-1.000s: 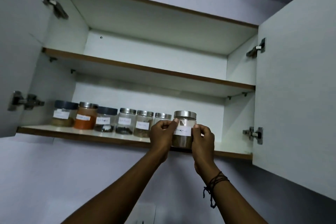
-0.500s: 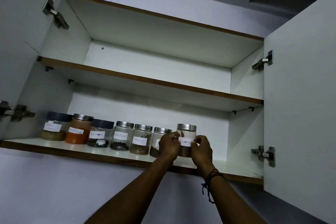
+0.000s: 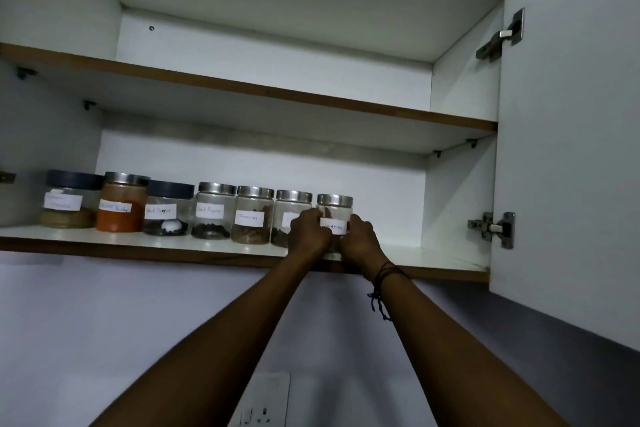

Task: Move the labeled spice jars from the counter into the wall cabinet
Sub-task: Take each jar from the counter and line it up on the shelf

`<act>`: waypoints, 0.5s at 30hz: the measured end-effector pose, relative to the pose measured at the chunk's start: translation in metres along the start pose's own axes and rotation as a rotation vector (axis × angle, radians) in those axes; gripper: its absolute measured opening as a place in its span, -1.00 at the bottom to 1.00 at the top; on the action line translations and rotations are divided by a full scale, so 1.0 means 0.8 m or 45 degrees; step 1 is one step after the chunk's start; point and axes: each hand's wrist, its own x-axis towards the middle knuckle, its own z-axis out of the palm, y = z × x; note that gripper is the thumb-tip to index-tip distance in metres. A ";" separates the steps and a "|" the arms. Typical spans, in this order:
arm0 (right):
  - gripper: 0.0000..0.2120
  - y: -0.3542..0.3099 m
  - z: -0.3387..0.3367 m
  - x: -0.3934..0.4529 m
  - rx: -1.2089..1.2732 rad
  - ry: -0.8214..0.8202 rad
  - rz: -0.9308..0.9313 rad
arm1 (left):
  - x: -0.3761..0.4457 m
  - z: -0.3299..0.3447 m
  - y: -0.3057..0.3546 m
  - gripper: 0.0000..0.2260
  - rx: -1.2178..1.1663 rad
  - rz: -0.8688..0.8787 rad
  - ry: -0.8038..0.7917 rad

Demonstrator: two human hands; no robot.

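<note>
A clear spice jar (image 3: 334,213) with a steel lid and a white label stands on the bottom shelf (image 3: 433,262) of the open wall cabinet, at the right end of a row. My left hand (image 3: 308,232) grips its left side and my right hand (image 3: 360,241) grips its right side. Several other labeled jars line the shelf to its left: a steel-lidded one (image 3: 289,215) partly hidden by my left hand, another (image 3: 252,217), a black pepper jar (image 3: 213,211), a dark-lidded jar (image 3: 168,210), an orange powder jar (image 3: 121,208) and a dark-lidded jar (image 3: 69,201).
The right cabinet door (image 3: 571,149) stands open beside my right arm, with hinges (image 3: 495,229) on the cabinet wall. The middle shelf (image 3: 277,94) sits above the jars. Bare shelf lies right of the held jar. A wall socket (image 3: 263,402) is below.
Both hands carried the jar from the shelf's front edge back into the row, where it now stands beside the other jars. The view has moved closer to the cabinet.
</note>
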 end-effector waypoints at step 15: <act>-0.91 0.034 -0.039 -0.111 0.069 0.234 -0.087 | -0.108 0.026 0.012 -0.80 -0.270 0.292 0.009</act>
